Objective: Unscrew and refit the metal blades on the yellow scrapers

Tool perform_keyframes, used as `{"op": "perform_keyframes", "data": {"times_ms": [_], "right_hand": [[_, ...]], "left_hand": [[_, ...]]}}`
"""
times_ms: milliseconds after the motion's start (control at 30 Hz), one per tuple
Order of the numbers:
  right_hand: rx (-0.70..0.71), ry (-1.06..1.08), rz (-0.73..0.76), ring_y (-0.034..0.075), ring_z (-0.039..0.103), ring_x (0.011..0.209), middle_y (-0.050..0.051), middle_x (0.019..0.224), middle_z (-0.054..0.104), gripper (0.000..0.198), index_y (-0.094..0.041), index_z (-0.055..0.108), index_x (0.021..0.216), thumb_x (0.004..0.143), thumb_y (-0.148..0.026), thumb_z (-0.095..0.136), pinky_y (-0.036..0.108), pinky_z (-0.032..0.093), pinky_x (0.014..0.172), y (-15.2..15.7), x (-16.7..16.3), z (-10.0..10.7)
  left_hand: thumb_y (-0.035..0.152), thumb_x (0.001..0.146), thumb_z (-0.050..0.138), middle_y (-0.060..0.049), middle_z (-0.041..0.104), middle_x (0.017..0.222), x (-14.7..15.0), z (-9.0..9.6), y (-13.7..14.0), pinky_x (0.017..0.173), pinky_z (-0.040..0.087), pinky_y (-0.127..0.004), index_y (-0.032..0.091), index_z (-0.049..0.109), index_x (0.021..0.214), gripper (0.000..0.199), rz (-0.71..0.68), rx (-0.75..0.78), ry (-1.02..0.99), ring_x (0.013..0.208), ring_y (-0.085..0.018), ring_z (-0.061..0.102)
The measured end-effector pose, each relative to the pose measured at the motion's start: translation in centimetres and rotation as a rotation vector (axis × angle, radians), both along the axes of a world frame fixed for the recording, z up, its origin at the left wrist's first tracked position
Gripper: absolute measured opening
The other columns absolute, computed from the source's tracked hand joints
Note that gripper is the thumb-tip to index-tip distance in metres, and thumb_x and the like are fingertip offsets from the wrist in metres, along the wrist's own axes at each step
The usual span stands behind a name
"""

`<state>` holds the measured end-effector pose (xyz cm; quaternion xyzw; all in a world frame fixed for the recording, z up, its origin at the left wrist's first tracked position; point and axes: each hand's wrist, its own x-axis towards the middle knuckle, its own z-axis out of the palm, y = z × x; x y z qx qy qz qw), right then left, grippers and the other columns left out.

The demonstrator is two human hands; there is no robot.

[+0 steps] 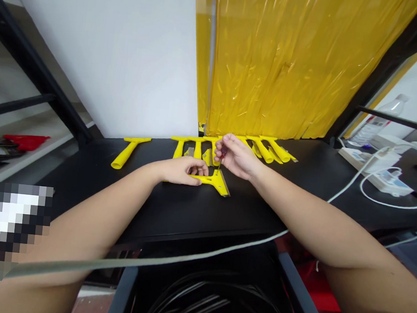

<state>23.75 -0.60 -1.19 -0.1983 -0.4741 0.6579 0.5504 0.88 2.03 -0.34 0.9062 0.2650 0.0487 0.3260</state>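
Note:
A yellow scraper (218,181) with a metal blade along its right end lies over the black tabletop. My left hand (183,170) is closed round its handle. Pinched in my right hand (238,155) is a small screwdriver (218,168), its reddish handle mostly covered by the fingers. The thin shaft points down, and its tip meets the scraper's head near a screw. Behind my hands, several more yellow scrapers (273,150) lie in a row, partly hidden. A separate yellow scraper handle (124,154) lies to the left.
Yellow film (283,65) and a white panel (108,43) rise behind the black table (188,213). At the right are a power strip (380,173), white cables and a plastic bottle (379,121). A pale cable (199,255) crosses in front, above an open drawer-like space.

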Motion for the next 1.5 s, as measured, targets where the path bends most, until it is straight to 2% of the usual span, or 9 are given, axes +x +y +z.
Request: {"op": "perform_keyframes", "data": {"times_ms": [100,267,400,500,667,900,1067,1300,1500], "right_hand": [[-0.014,-0.021,-0.019,0.013,0.054,0.073,-0.002,0.082,0.058,0.039,-0.021,0.056,0.082,0.084,-0.047,0.086,0.03,0.053,0.072,0.3,0.1,0.0],[-0.001,0.008,0.071,0.01,0.032,0.053,-0.01,0.06,0.039,0.038,-0.024,0.056,0.091,0.089,-0.054,0.08,0.026,0.046,0.062,0.0,-0.2,-0.1],[0.018,0.046,0.006,0.011,0.049,0.065,-0.006,0.076,0.055,0.045,-0.024,0.05,0.087,0.081,-0.044,0.09,0.025,0.048,0.066,-0.1,-0.2,-0.2],[-0.002,-0.008,-0.023,0.013,0.056,0.073,-0.003,0.082,0.059,0.04,-0.022,0.054,0.084,0.085,-0.046,0.086,0.029,0.053,0.071,0.3,0.1,-0.1],[-0.022,-0.016,0.061,0.009,0.029,0.05,-0.01,0.058,0.037,0.036,-0.024,0.055,0.089,0.094,-0.054,0.073,0.028,0.048,0.064,0.0,-0.1,0.0],[-0.032,0.0,-0.03,0.013,0.056,0.073,-0.003,0.082,0.058,0.037,-0.022,0.052,0.084,0.087,-0.043,0.082,0.029,0.051,0.07,0.0,-0.1,0.2],[-0.03,0.024,0.005,0.011,0.028,0.051,-0.01,0.059,0.034,0.034,-0.025,0.053,0.091,0.094,-0.053,0.072,0.027,0.042,0.06,0.1,-0.3,0.0],[-0.025,0.009,-0.113,0.013,0.055,0.073,-0.003,0.083,0.059,0.037,-0.023,0.051,0.086,0.084,-0.041,0.083,0.027,0.049,0.067,0.3,0.0,0.0],[0.016,0.011,-0.013,0.01,0.031,0.05,-0.011,0.059,0.034,0.04,-0.026,0.049,0.092,0.089,-0.052,0.079,0.024,0.04,0.059,0.0,0.3,-0.3]], "left_hand": [[0.034,0.084,0.07,-0.002,0.064,0.092,0.0,-0.1,0.0,0.074,0.045,-0.028,0.017,0.068,0.112,0.034,0.007,0.003,0.01,0.081,-0.016,0.056],[0.036,0.085,0.069,-0.002,0.063,0.093,0.0,-0.2,0.1,0.074,0.045,-0.028,0.017,0.067,0.113,0.035,-0.006,-0.002,0.009,0.082,-0.016,0.056],[0.036,0.084,0.07,-0.002,0.062,0.09,0.0,-0.2,0.1,0.072,0.044,-0.028,0.016,0.068,0.112,0.034,0.006,0.007,0.012,0.08,-0.016,0.054],[0.036,0.084,0.07,-0.001,0.062,0.087,-0.1,-0.2,0.1,0.071,0.043,-0.028,0.016,0.068,0.111,0.034,0.007,0.015,0.02,0.077,-0.015,0.053],[0.04,0.085,0.07,-0.003,0.063,0.094,0.0,-0.2,0.2,0.07,0.043,-0.027,0.016,0.068,0.114,0.037,0.008,0.01,0.025,0.077,-0.015,0.053],[0.039,0.084,0.07,-0.004,0.065,0.095,0.0,-0.3,0.1,0.073,0.045,-0.028,0.017,0.069,0.114,0.037,0.003,0.014,-0.006,0.084,-0.017,0.058],[0.037,0.084,0.07,-0.003,0.065,0.096,0.3,-0.3,0.1,0.073,0.045,-0.028,0.017,0.069,0.114,0.036,-0.001,0.027,0.006,0.082,-0.016,0.057],[0.035,0.082,0.07,-0.002,0.064,0.09,1.4,-0.4,-0.6,0.074,0.045,-0.028,0.017,0.068,0.111,0.034,-0.012,0.03,-0.011,0.079,-0.016,0.058],[0.037,0.077,0.071,-0.001,0.06,0.083,1.8,-0.8,-0.3,0.069,0.042,-0.028,0.016,0.069,0.108,0.038,0.017,0.018,-0.022,0.076,-0.016,0.054]]}}
